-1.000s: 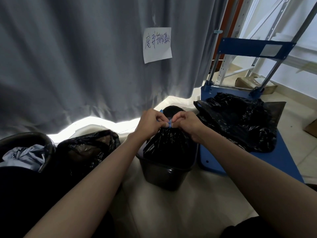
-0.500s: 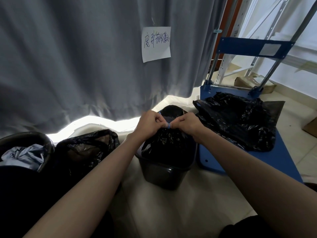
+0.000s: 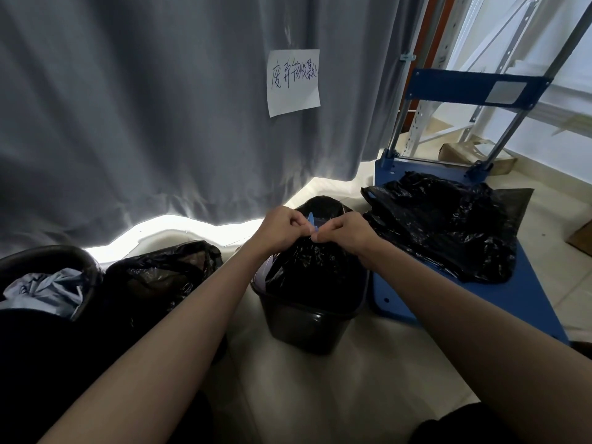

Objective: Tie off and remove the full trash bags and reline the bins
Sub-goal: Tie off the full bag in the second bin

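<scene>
A small dark bin (image 3: 304,325) stands on the floor in the middle, lined with a full black trash bag (image 3: 317,270). The bag's top is gathered into a neck with a blue drawstring (image 3: 312,223) showing between my hands. My left hand (image 3: 282,230) pinches the blue string on the left side of the neck. My right hand (image 3: 342,232) pinches it on the right, fingertips almost touching the left hand. Pale paper shows at the bin's left inner edge.
A blue platform cart (image 3: 512,296) at the right carries a heap of black bags (image 3: 448,232). At the left sit another black bag (image 3: 160,277) and a dark bin holding grey cloth (image 3: 41,290). A grey curtain (image 3: 144,107) with a paper note (image 3: 293,81) hangs behind.
My hands have stayed at the bag's neck, working the blue string with small finger movements. A short blue end now sticks up between them. The bag and bin have not moved.
</scene>
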